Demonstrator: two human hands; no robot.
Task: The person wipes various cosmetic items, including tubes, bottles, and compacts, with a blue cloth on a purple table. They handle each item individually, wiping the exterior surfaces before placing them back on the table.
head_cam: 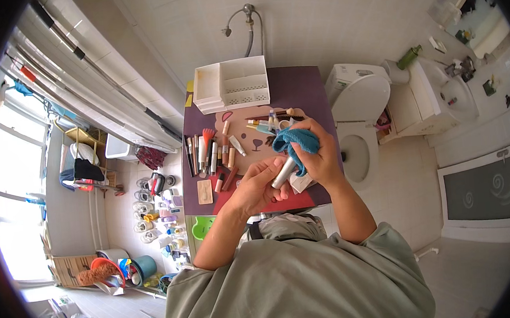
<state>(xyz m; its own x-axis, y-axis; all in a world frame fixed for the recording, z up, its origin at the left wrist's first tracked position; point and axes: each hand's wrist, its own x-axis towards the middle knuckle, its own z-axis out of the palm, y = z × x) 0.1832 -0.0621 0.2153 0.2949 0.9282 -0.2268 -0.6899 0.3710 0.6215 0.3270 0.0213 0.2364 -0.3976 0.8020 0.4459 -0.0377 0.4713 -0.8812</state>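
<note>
My left hand (261, 183) grips a silvery-white tube (284, 172), which slants up towards the right. A bunched blue cloth (300, 142) is in my right hand (323, 158) and touches the tube's upper end. Under both hands lies a purple mat (292, 85) with a bear's face printed on it. On the mat's left part are cosmetic tubes, pencils and a red brush (208, 135). A small white tube (237, 145) lies by the printed nose. Makeup brushes (289, 112) and other slim items lie beyond my right hand, partly hidden by it and the cloth.
A white plastic organizer (245, 82) with compartments stands at the mat's far edge. To the right are a toilet (358, 151) and a washbasin (452, 87). Shoes (143, 209) and bottles stand on the floor to the left. A green plastic stool (201, 227) is near the mat's left front corner.
</note>
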